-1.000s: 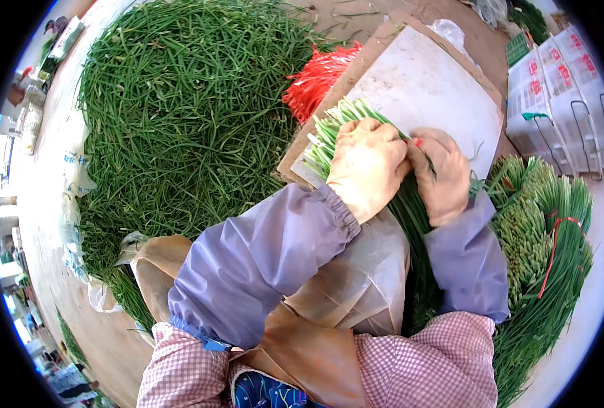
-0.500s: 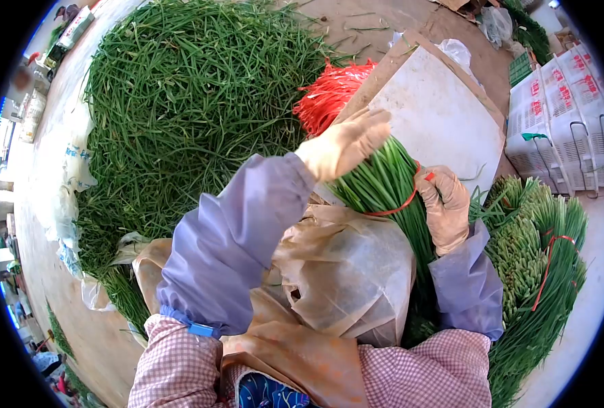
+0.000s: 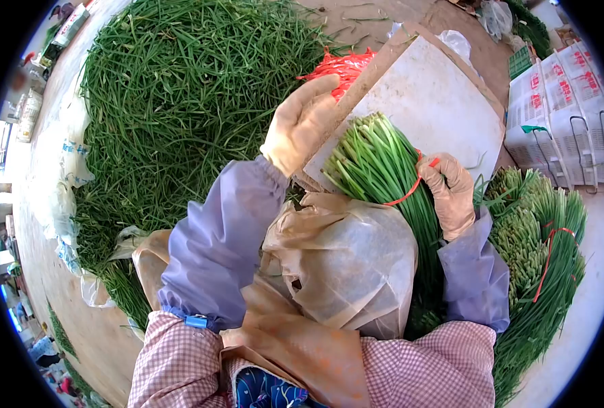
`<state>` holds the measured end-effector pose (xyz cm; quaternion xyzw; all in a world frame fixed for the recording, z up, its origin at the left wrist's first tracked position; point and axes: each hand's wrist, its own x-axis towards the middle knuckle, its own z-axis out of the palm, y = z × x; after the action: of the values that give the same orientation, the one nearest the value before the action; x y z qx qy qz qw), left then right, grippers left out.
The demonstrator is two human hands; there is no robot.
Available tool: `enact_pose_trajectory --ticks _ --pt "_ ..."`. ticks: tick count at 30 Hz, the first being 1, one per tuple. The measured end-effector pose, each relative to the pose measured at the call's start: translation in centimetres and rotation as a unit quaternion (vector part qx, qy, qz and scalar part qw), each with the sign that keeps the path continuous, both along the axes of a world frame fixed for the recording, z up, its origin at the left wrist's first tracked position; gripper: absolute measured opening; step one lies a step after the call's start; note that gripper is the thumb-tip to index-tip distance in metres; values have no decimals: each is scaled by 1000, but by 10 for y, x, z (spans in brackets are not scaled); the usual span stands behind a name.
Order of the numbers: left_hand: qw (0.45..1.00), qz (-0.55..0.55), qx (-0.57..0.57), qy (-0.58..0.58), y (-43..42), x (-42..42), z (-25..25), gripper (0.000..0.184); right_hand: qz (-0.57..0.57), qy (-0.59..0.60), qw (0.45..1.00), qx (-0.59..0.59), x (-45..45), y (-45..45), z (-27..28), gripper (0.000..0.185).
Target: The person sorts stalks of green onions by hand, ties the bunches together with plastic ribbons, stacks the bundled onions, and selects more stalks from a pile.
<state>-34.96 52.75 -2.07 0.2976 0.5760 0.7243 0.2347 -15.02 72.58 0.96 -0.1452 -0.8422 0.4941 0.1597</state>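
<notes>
A bundle of garlic chives lies on the white board in front of me, its pale cut ends pointing up and to the left. Around its middle runs a red tie. My right hand, in a pale glove, pinches the end of this tie at the bundle's right side. My left hand, gloved too, is raised off the bundle, beside the board's left edge, with its fingers stretched out and nothing in it. Just beyond its fingertips sits a pile of red ties.
A large heap of loose chives spreads to the left. The board slants ahead of me. Tied bundles are stacked at the right, below white crates. A plastic-like sheet covers my lap.
My left hand has moved left and slightly up, away from the cut ends, uncovering them. My right hand has shifted slightly right, still at the tie.
</notes>
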Motion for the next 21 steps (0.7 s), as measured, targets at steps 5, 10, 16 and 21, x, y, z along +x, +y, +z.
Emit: enact_pose_trajectory --ticks 5,10,16,21 --pt "865 -6 -50 499 -4 8 14 30 -14 -27 997 -70 -5 0 5 9" --pt "865 -19 -58 498 8 14 -2 24 6 -27 999 -44 -3 9 5 9" --pt "900 120 -77 412 4 64 -13 24 31 -67 996 -51 -15 15 13 11" --pt "938 90 -47 332 -6 54 -14 20 22 -64 997 42 -9 -5 24 10"
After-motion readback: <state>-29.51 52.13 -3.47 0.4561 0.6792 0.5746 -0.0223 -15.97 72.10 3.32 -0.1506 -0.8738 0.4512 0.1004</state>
